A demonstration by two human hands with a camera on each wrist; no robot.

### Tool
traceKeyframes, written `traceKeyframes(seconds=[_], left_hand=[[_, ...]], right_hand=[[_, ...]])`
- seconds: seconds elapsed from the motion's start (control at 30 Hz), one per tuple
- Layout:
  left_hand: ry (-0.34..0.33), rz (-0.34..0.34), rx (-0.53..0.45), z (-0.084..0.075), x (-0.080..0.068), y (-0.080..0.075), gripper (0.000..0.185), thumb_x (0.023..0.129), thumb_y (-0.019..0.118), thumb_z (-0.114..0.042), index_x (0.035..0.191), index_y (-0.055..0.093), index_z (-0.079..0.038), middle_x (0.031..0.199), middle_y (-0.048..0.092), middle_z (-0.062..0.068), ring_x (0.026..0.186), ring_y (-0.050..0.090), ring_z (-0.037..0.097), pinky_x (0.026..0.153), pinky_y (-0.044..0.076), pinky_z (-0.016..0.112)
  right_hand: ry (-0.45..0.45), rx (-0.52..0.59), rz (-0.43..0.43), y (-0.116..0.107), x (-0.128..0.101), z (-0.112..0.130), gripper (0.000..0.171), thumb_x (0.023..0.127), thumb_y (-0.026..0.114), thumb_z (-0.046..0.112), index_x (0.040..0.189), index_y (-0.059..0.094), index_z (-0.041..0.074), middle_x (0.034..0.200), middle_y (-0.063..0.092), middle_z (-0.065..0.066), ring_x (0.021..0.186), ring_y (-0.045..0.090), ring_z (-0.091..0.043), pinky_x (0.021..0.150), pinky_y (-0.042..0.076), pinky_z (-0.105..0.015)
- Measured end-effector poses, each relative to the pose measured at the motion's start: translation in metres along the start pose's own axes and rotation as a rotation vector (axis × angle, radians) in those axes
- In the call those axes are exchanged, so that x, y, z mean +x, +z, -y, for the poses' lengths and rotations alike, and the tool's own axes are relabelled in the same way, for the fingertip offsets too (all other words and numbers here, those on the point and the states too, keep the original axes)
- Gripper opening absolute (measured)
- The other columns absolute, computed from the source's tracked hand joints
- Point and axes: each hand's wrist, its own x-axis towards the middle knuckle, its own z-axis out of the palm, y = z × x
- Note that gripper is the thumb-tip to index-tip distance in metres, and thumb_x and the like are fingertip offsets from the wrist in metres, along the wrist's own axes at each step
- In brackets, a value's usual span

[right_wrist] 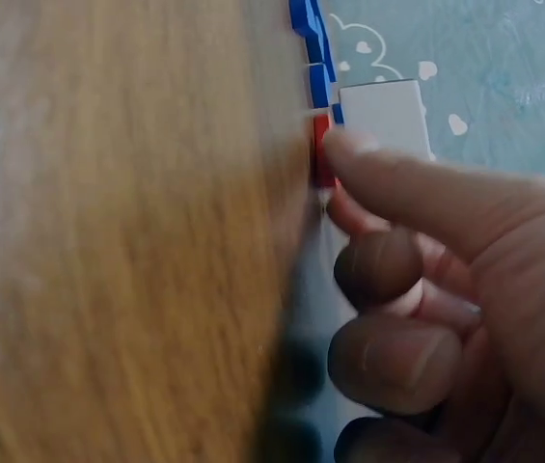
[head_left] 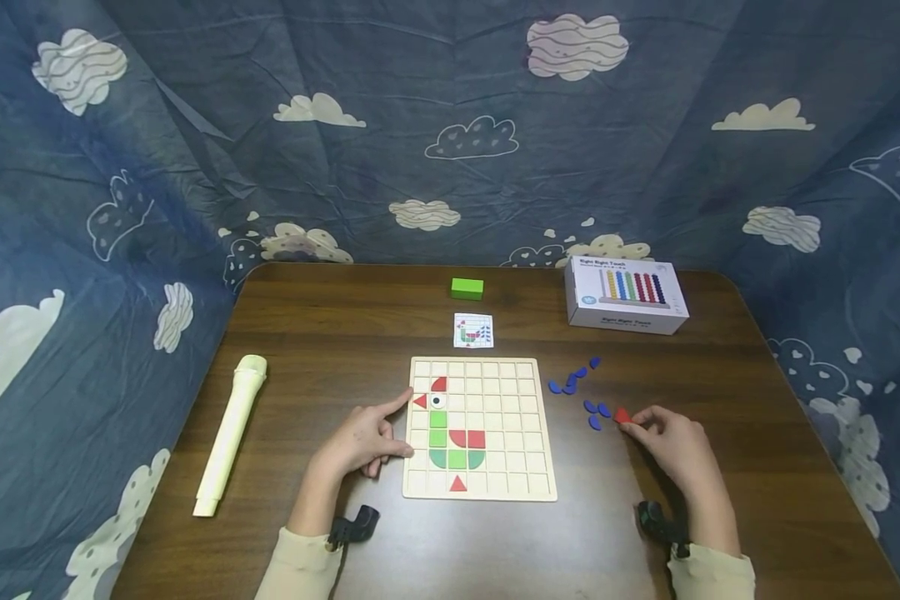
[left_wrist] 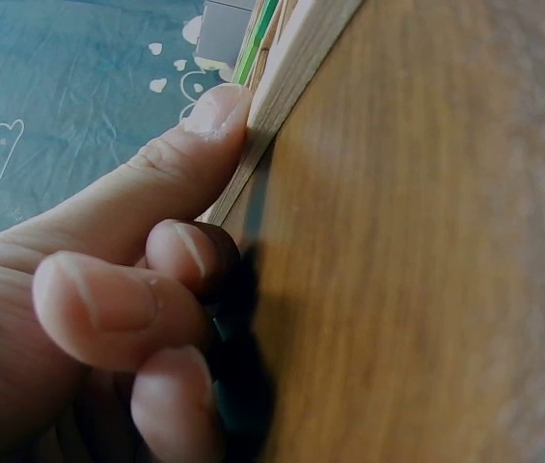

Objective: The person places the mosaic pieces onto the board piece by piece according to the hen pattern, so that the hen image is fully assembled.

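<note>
My left hand (head_left: 360, 437) rests beside the square wooden grid board (head_left: 510, 417); its outstretched index finger and thumb touch the left edge, while the other fingers are curled. In the left wrist view the thumb (left_wrist: 204, 130) presses the board's side. Flat pieces on the grid include a white eye tile (head_left: 438, 401), green squares (head_left: 438, 419), a red square (head_left: 476, 439) and a red triangle (head_left: 458, 483). Right of the board, my right hand (head_left: 671, 437) pinches a small red piece (right_wrist: 323, 149) between thumb and index finger, at the tabletop. Its exact shape is partly hidden.
Several blue pieces (head_left: 596, 422) lie loose between the board and my right hand. Behind the board are a pattern card (head_left: 473, 331) and a green block (head_left: 467, 288). A white box (head_left: 626, 296) stands back right; a cream tube-like object (head_left: 230, 433) lies at left.
</note>
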Motion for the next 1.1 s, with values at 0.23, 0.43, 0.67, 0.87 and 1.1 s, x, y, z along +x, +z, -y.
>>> traceKeyframes(seconds=[0.23, 0.43, 0.67, 0.87, 1.1], left_hand=[[-0.013, -0.002, 0.000, -0.001, -0.001, 0.000, 0.095, 0.076, 0.087, -0.031, 0.155, 0.034, -0.037, 0.059, 0.062, 0.005, 0.037, 0.053, 0.014, 0.036, 0.047, 0.027], [-0.021, -0.007, -0.012, -0.002, -0.002, -0.001, 0.095, 0.076, 0.087, -0.029, 0.155, 0.034, -0.037, 0.060, 0.062, 0.006, 0.036, 0.053, 0.014, 0.036, 0.046, 0.027], [-0.013, 0.000, -0.013, -0.001, -0.002, 0.000, 0.095, 0.077, 0.087, -0.029, 0.155, 0.034, -0.038, 0.059, 0.062, 0.006, 0.036, 0.053, 0.014, 0.036, 0.046, 0.027], [-0.016, -0.003, -0.012, 0.000, -0.001, 0.000, 0.095, 0.076, 0.087, -0.029, 0.155, 0.034, -0.038, 0.059, 0.061, 0.004, 0.037, 0.053, 0.014, 0.036, 0.046, 0.027], [-0.009, 0.000, -0.012, 0.000, 0.000, 0.000, 0.095, 0.076, 0.087, -0.029, 0.155, 0.034, -0.038, 0.059, 0.062, 0.005, 0.036, 0.053, 0.014, 0.036, 0.047, 0.028]], right_hand=[[-0.061, 0.055, 0.042, -0.002, 0.000, 0.002, 0.033, 0.095, 0.066, 0.042, 0.108, 0.070, 0.012, 0.064, 0.053, 0.001, 0.055, 0.044, -0.013, 0.047, 0.034, -0.026], [-0.091, 0.058, 0.089, -0.004, 0.007, 0.001, 0.046, 0.095, 0.066, 0.044, 0.132, 0.062, 0.019, 0.066, 0.051, 0.000, 0.055, 0.043, -0.014, 0.047, 0.034, -0.026], [-0.087, 0.027, 0.133, -0.003, 0.011, 0.004, 0.051, 0.091, 0.069, 0.047, 0.131, 0.063, 0.015, 0.068, 0.053, 0.001, 0.058, 0.045, -0.015, 0.050, 0.034, -0.026], [-0.077, 0.022, 0.096, 0.000, 0.009, 0.007, 0.054, 0.090, 0.070, 0.050, 0.128, 0.065, 0.012, 0.067, 0.053, 0.000, 0.058, 0.045, -0.016, 0.050, 0.032, -0.027], [-0.099, -0.002, 0.084, 0.003, 0.009, 0.006, 0.046, 0.091, 0.070, 0.046, 0.127, 0.067, 0.018, 0.064, 0.054, 0.003, 0.055, 0.044, -0.014, 0.048, 0.031, -0.025]])
